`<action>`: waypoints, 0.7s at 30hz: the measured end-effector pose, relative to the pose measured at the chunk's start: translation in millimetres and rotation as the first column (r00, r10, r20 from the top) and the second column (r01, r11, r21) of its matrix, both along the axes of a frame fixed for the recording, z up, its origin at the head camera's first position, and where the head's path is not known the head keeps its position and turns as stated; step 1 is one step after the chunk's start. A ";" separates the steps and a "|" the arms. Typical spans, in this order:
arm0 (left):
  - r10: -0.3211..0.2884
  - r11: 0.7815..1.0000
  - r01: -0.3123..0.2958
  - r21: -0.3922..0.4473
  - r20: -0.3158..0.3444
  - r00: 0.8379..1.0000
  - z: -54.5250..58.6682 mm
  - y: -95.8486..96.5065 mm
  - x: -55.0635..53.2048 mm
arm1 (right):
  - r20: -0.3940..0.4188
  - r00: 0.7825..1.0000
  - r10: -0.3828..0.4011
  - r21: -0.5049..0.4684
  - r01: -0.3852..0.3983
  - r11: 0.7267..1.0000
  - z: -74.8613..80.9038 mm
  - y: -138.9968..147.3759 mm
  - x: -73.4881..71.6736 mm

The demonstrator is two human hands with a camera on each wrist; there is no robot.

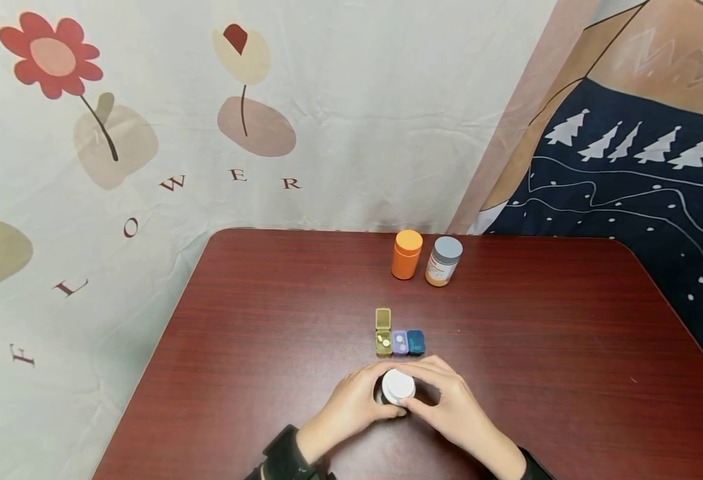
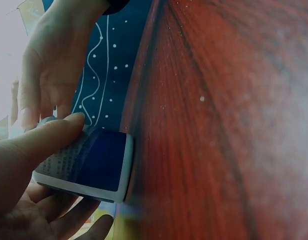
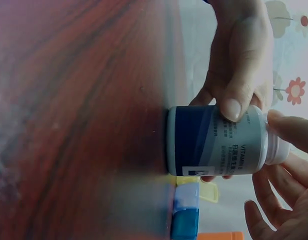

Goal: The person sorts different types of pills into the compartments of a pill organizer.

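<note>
A vitamin bottle point(image 3: 219, 142) with a blue and pale grey printed label stands upright on the table, near its front. My left hand point(image 1: 354, 399) grips the bottle's body from the left, thumb across the label. From the right, my right hand point(image 1: 452, 405) pinches the white cap point(image 1: 398, 385) between thumb and fingers. Just behind the bottle lies a small pill box in three colours. Its olive compartment point(image 1: 384, 349) has the lid raised and holds white tablets. A white tablet also shows in the purple compartment point(image 1: 400, 349); the blue compartment point(image 1: 416, 342) is closed.
At the back of the dark red wooden table point(image 1: 255, 333) stand an orange bottle point(image 1: 406, 257) and a grey-capped bottle point(image 1: 443, 263) with a white label, side by side. A cloth printed with flowers and letters point(image 1: 357, 133) hangs behind the table.
</note>
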State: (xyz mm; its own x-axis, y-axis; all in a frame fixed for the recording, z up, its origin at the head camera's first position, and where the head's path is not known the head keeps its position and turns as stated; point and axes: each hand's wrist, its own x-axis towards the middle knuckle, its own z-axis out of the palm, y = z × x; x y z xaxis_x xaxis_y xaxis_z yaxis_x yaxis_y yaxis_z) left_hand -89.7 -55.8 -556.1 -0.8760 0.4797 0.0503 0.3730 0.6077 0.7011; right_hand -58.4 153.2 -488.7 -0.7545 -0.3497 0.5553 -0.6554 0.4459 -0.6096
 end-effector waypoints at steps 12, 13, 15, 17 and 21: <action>-0.014 0.998 0.015 -0.059 0.020 1.000 3.6 -4.4 -0.9 | -0.129 0.992 -0.002 0.101 0.015 0.995 2.1 -1.9 -0.8; -0.018 0.998 0.019 -0.063 0.021 1.000 3.5 -4.8 -1.2 | -0.132 0.991 -0.003 0.102 0.016 0.995 2.0 -1.9 -0.6; -0.024 0.997 0.026 -0.070 0.023 0.999 3.6 -5.5 -1.9 | -0.131 0.991 -0.002 0.106 0.017 0.994 1.7 -1.7 -0.6; -0.027 0.996 0.029 -0.081 0.024 0.999 3.9 -6.3 -2.7 | -0.135 0.991 0.000 0.108 0.015 0.994 2.2 -1.7 -0.7; -0.025 0.995 0.027 -0.095 0.025 0.999 4.8 -7.0 -3.7 | -0.156 0.988 0.003 0.115 0.015 0.993 5.1 -0.9 -1.5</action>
